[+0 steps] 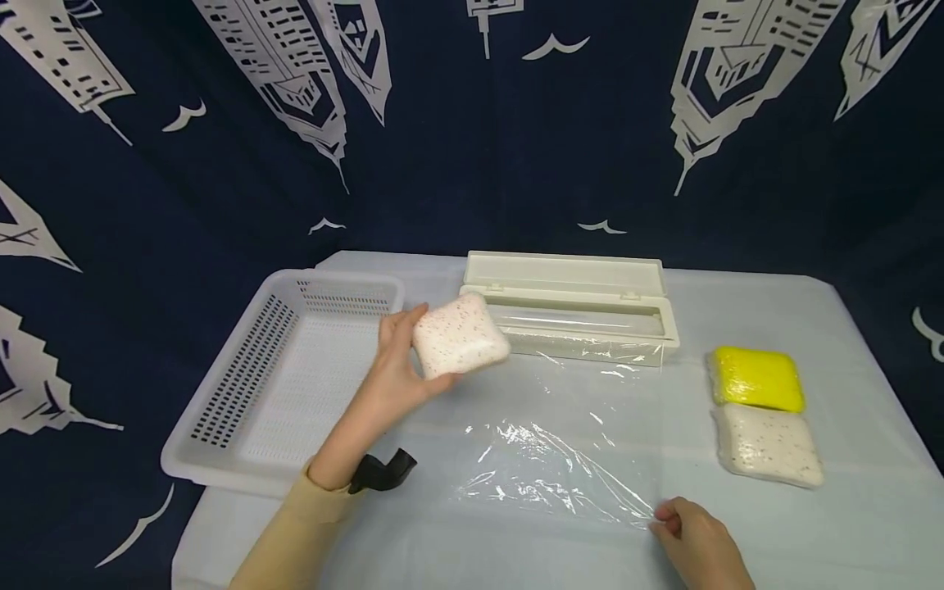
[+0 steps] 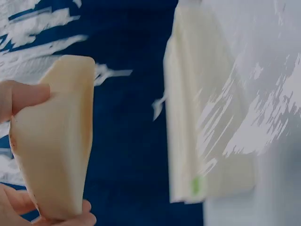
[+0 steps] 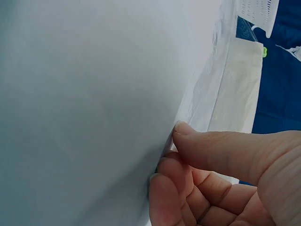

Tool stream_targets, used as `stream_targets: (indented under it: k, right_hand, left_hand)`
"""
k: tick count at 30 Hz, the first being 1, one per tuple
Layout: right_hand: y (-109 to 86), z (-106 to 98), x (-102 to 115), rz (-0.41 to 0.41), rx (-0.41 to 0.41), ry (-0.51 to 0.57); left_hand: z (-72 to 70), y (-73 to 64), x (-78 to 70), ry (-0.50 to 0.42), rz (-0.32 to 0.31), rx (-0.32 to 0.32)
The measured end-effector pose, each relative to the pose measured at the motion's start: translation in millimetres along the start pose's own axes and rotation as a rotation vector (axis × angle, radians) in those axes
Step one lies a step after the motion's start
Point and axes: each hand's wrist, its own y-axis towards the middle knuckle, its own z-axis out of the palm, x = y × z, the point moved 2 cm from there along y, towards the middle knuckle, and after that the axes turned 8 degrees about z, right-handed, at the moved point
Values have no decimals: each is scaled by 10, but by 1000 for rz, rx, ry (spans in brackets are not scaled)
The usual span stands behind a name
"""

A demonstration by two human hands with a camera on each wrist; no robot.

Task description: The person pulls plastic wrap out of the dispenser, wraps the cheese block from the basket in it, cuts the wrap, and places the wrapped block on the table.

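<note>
My left hand (image 1: 398,369) grips a white speckled block (image 1: 460,334), rounded like a sponge, between thumb and fingers, above the table. The left wrist view shows the block (image 2: 56,141) edge-on, with the thumb on one side and fingertips under its lower end. A sheet of clear cling film (image 1: 560,442) stretches toward me from a cream dispenser box (image 1: 590,340) whose lid is raised. Down at the film's near right corner, my right hand (image 1: 696,541) pinches the edge between thumb and fingers, seen closely in the right wrist view, where the thumb (image 3: 221,150) lies uppermost.
A white perforated basket (image 1: 214,385) stands at the left of the table. On the right lie a yellow block (image 1: 758,378) and another white speckled block (image 1: 770,447), both shiny as if wrapped. Behind the table hangs a dark blue printed cloth (image 1: 479,164).
</note>
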Motion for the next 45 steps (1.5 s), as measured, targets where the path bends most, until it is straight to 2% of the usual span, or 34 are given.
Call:
stream_targets:
  k: [5, 10, 14, 18, 24, 28, 36, 45]
  right_hand:
    - [-1, 4, 8, -13, -15, -1]
    - [6, 0, 14, -26, -38, 1]
    - [10, -5, 11, -30, -36, 1]
    - [17, -8, 9, -38, -33, -2]
    - [14, -11, 10, -53, -41, 0]
    - [15, -12, 6, -48, -38, -2]
    - [12, -12, 32, -15, -21, -5]
    - [5, -8, 10, -79, -43, -13]
  left_hand:
    - [421, -20, 47, -64, 91, 128]
    - [824, -15, 167, -89, 145, 256]
    - [1097, -57, 230, -98, 155, 344]
    - [1290, -106, 237, -81, 138, 401]
    - [1482, -172, 243, -55, 102, 422]
    - [1575, -195, 248, -34, 114, 426]
    - [1675, -193, 290, 4, 120, 425]
    - [1769, -243, 402, 76, 98, 449]
